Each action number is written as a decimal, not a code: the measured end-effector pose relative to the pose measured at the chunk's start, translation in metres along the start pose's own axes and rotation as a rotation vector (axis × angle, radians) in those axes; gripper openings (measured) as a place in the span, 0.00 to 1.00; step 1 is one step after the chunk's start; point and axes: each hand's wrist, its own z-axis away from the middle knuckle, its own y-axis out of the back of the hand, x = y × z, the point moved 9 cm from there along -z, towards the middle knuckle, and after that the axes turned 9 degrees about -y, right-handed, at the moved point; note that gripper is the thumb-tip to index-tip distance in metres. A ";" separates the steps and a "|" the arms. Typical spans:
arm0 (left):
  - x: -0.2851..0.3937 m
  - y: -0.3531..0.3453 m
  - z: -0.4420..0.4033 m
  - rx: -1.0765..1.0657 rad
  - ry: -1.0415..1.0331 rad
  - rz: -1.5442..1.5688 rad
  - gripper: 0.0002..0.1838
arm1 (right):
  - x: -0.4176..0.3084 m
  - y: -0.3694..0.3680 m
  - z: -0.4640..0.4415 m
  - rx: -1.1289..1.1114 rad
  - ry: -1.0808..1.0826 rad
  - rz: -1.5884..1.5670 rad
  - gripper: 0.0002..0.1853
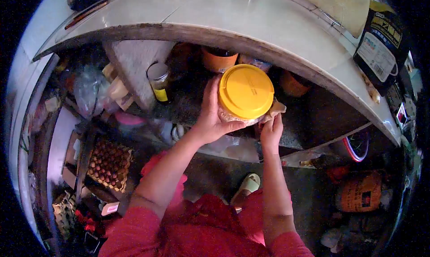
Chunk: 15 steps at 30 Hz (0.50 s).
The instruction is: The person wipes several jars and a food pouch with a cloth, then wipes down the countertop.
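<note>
A plastic jar with a wide yellow screw lid [246, 90] is held up in front of the shelf under the counter. My left hand [210, 116] wraps round its left side, thumb along the front below the lid. At the jar's lower right, my right hand [271, 130] is closed on a pale, crumpled cloth [277, 108], which lies against the jar's side. Most of the jar's body is hidden beneath the lid and my hands. On the shelf to the left stands a small glass jar [158, 82] with a metal lid and yellow label.
The counter edge [215, 35] curves above the shelf. Behind are orange containers [219, 60]. A tray of eggs [109, 165] sits lower left, and plastic bags [89, 89] fill the left. At right are a black packet [378, 46], a basin [357, 146] and an orange sack [360, 193].
</note>
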 end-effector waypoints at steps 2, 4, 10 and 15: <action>-0.005 -0.003 -0.006 -0.001 0.090 -0.042 0.65 | -0.015 -0.001 0.001 -0.103 0.001 -0.186 0.14; -0.018 -0.005 -0.008 0.006 0.162 -0.074 0.65 | -0.017 0.004 0.000 -0.099 -0.066 -0.269 0.15; -0.018 0.006 -0.027 -0.147 0.309 -0.458 0.71 | -0.016 0.052 -0.026 0.159 0.051 -0.339 0.20; -0.026 -0.011 -0.047 -0.160 0.293 0.050 0.71 | -0.072 0.040 -0.031 0.157 0.101 -0.341 0.22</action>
